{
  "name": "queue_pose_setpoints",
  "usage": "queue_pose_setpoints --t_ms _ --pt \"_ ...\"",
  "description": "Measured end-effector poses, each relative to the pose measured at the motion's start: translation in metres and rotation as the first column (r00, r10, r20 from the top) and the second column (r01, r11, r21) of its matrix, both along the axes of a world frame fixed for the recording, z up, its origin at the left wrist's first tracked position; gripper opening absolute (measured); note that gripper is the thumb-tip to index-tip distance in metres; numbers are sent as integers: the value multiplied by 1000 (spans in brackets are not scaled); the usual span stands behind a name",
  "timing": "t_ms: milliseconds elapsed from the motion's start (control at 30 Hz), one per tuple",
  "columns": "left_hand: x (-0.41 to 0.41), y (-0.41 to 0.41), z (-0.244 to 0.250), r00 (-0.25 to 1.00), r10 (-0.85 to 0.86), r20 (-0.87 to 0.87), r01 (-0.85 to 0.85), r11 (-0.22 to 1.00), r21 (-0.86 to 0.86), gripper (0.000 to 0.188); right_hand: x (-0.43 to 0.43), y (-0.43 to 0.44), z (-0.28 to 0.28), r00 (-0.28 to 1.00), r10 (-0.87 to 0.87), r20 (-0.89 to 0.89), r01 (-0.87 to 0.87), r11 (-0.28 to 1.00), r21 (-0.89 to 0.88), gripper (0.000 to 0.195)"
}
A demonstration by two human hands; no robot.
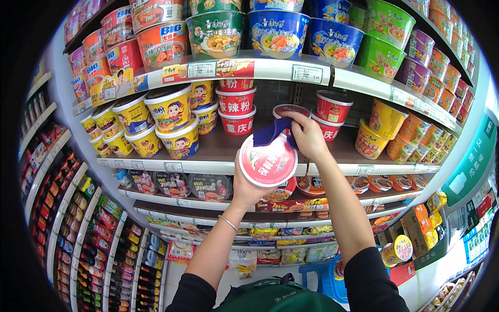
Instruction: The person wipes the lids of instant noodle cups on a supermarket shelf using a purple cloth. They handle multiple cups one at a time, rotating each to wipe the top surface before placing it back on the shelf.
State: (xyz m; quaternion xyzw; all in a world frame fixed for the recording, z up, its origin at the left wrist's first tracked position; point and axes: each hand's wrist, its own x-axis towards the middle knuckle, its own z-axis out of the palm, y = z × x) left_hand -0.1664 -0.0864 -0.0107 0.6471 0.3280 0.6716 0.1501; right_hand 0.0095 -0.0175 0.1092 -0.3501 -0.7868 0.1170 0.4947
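My left hand [249, 195] holds a red instant noodle cup [269, 162] from below, its white-rimmed lid tilted up towards me. Between the fingers of my right hand [308, 134] is a dark blue cloth [273, 132], which lies across the far edge of that lid. Just behind, another red cup [291, 110] stands on the brown shelf [218, 147], partly covered by my right hand. A stack of similar red cups [236, 121] is to the left, and two stacked red cups [334, 107] are to the right.
Yellow noodle cups [175, 136] stand stacked at the left of this shelf, more yellow cups [374, 140] at the right. A shelf edge with price tags [269, 70] runs overhead. Black-lidded bowls [210, 187] sit on the shelf below. A blue stool [321, 275] is on the floor.
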Motion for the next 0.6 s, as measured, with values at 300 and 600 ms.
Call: queue_pose_setpoints --t_ms 300,600 --pt "-8 11 -36 908 152 -391 -153 988 28 105 -53 -56 -32 783 -12 622 -300 869 394 44" --pt "21 -8 13 789 -232 568 305 952 -35 60 6 -28 -16 917 329 -228 -341 940 -13 40"
